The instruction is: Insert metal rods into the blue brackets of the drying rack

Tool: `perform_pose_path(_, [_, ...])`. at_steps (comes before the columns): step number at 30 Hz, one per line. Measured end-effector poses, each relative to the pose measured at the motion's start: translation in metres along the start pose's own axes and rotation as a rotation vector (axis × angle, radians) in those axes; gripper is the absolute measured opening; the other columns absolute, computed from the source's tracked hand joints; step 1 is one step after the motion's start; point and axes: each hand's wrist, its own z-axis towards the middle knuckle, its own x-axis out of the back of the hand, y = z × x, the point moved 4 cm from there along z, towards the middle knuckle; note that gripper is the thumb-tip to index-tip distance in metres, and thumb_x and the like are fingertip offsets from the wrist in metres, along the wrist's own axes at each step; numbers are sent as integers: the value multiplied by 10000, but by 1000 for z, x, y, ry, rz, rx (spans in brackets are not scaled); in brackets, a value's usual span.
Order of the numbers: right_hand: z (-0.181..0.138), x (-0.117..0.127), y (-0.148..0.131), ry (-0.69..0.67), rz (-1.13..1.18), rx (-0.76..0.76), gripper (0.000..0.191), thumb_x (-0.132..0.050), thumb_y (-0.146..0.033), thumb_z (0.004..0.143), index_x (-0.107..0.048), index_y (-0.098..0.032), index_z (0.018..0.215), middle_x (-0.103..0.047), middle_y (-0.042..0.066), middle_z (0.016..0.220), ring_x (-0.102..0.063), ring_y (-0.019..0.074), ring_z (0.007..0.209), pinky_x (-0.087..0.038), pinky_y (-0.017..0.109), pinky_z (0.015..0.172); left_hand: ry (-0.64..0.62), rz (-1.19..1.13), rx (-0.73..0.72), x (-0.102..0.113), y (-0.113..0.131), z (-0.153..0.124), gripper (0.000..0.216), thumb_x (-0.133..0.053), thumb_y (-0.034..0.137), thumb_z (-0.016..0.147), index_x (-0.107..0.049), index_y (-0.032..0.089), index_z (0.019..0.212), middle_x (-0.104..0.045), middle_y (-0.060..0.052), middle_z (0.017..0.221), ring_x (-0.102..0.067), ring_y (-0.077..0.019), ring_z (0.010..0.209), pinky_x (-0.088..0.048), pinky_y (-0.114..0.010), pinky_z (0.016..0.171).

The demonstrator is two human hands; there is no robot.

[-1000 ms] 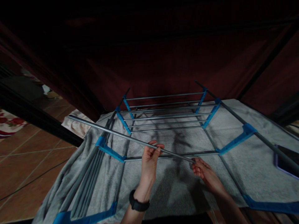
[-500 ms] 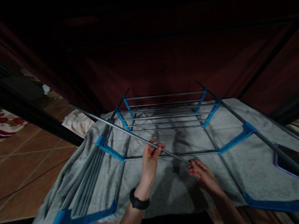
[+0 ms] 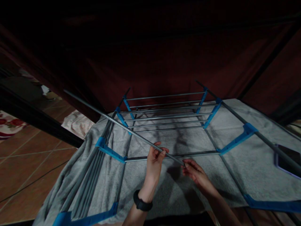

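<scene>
A long grey metal rod slants from upper left down to the right across the rack frame. My left hand, with a black band on its wrist, pinches the rod some way from its lower end. Around that lower right end, the fingers of my right hand are closed. Under the rod lies a rack frame of grey tubes with blue plastic brackets; several crossbars span its far part. A single crossbar runs just beyond my hands.
Several loose grey rods lie together at the left. The frame rests on a grey blanket. On the right, a phone-like dark object lies partly behind a tube. A dark red panel rises behind; tiled floor shows left.
The rod has tilted more steeply, its far end higher and further left. My right hand has shifted left with the lower end, and my left hand slightly right.
</scene>
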Motion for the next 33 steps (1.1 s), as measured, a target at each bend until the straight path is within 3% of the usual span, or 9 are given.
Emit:
perform_pose_path(5, [1, 7, 6, -12, -49, 30, 507, -960, -562, 564, -757, -236, 894, -722, 23, 779, -669, 193, 728, -560, 366, 729, 7, 0, 2, 2, 0, 1, 432, -775, 330, 830, -584, 236, 1205, -767, -30, 903, -724, -194, 905, -520, -346, 870])
perform_pose_path(11, [4, -2, 10, -30, 5, 4, 518, -943, -606, 570, -744, -220, 852, -719, 33, 753, -646, 177, 681, -537, 347, 674, 1, 9, 14, -3, -6, -2, 453, -763, 291, 831, -567, 234, 1234, -779, -41, 946, -730, -201, 944, -521, -355, 893])
perform_pose_path(23, [1, -28, 13, -86, 17, -12, 515, -806, -690, 730, -745, -190, 838, -709, 61, 767, -639, 167, 651, -526, 337, 630, -40, 20, 53, -11, -25, -13, 483, -744, 271, 832, -533, 249, 1266, -773, -35, 949, -724, -198, 937, -534, -360, 909])
perform_pose_path(29, [1, -23, 15, -50, -40, 56, 494, -856, -622, 713, -743, -241, 1007, -751, 56, 920, -688, 197, 783, -578, 390, 758, -61, 14, 58, -10, -27, -11, 507, -742, 244, 830, -524, 242, 1288, -768, -28, 943, -719, -189, 929, -536, -350, 904])
perform_pose_path(33, [2, -23, 14, -59, -93, 96, 485, -884, -604, 682, -739, -243, 972, -738, 36, 857, -681, 198, 783, -577, 389, 765, -52, 24, 35, -9, -31, -10, 533, -767, 268, 822, -532, 247, 1299, -770, -24, 927, -721, -191, 906, -544, -356, 895])
